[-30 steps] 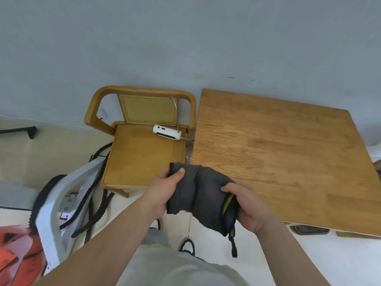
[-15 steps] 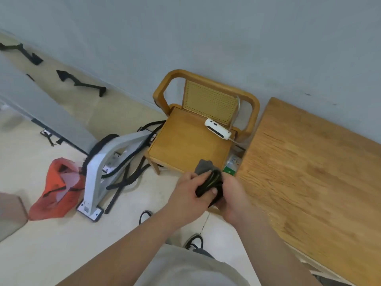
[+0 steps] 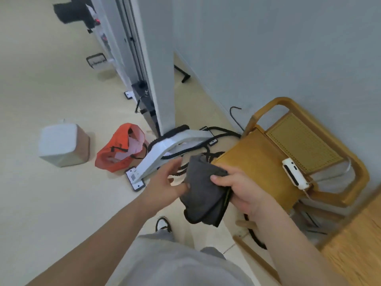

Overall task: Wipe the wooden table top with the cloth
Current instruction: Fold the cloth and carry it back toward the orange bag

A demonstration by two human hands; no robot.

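Right hand [image 3: 241,190] grips the folded grey cloth [image 3: 202,193], fingers curled round its edge, in the air beside the wooden chair [image 3: 257,162]. Left hand [image 3: 165,182] loose and spread, thumb at cloth. Wooden table [image 3: 354,244] apart, lower right.

open floor [image 3: 61,203] on the left, chair [image 3: 257,162] and white stand [image 3: 165,149] close ahead, table [image 3: 354,248] at right
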